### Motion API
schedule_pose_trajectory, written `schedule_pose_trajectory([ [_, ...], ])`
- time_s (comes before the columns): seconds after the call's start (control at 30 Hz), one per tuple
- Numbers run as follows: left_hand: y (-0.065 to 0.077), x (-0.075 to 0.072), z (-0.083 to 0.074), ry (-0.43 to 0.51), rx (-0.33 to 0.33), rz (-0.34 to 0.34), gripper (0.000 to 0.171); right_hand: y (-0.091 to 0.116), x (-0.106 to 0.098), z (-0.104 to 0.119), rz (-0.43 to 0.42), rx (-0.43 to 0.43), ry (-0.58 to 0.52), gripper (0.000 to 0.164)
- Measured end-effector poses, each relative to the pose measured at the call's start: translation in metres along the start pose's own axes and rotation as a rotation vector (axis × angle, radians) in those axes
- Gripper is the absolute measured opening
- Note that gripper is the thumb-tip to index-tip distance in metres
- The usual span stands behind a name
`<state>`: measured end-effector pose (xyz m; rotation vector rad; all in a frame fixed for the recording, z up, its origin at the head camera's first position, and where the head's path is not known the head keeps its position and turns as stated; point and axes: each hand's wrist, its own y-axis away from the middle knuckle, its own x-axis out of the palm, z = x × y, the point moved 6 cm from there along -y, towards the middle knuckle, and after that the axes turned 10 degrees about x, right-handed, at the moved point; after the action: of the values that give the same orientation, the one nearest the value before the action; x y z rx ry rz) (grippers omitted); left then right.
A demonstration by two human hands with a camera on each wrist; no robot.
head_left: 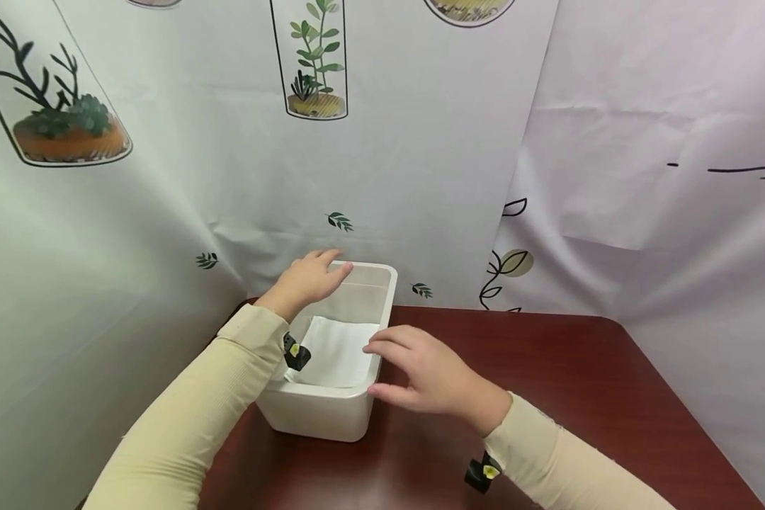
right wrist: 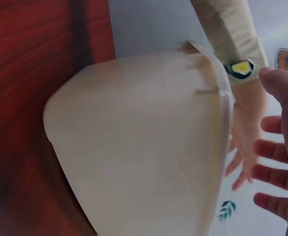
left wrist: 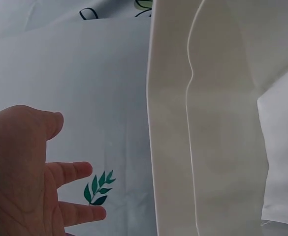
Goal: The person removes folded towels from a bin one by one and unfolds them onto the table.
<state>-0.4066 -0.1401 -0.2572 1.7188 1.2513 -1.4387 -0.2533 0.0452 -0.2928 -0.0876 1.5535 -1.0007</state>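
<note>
A white plastic bin stands on the table, and a flat white sheet, cloth or paper, lies on its floor. Over the bin's far left part is my left hand, fingers spread and holding nothing. In the left wrist view, that hand shows beside the bin's wall, apart from it. My right hand hovers at the bin's right rim with its fingers loosely extended. The right wrist view shows this hand apart from the rim, with nothing in its grasp.
The dark red wooden table extends to the right of the bin. A white curtain printed with plants hangs behind the table and along both sides. Small black cameras are strapped at both wrists.
</note>
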Motion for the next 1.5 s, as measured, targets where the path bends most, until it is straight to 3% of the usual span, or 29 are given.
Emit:
schedule_pose_trajectory([
  [0.27, -0.003, 0.013, 0.003, 0.009, -0.012, 0.079, 0.068, 0.013, 0.015, 0.019, -0.089, -0.141, -0.027, 0.043],
  [0.47, -0.009, 0.020, 0.003, -0.017, 0.010, 0.090, 0.067, 0.018, 0.020, 0.027, -0.152, -0.206, -0.059, 0.037],
  [0.83, -0.019, 0.032, 0.008, -0.012, 0.016, 0.128, 0.068, 0.024, 0.031, 0.026, -0.238, -0.197, -0.023, 0.021],
  [1.23, -0.035, 0.070, 0.033, 0.098, -0.055, 0.260, 0.066, 0.025, 0.040, 0.031, -0.338, -0.204, -0.009, 0.008],
  [1.33, -0.040, 0.077, 0.036, 0.079, -0.033, 0.292, 0.063, 0.026, 0.041, 0.033, -0.351, -0.192, -0.012, 0.007],
  [1.5, -0.048, 0.092, 0.041, -0.038, 0.015, 0.352, 0.055, 0.026, 0.042, 0.036, -0.366, -0.198, -0.009, 0.008],
])
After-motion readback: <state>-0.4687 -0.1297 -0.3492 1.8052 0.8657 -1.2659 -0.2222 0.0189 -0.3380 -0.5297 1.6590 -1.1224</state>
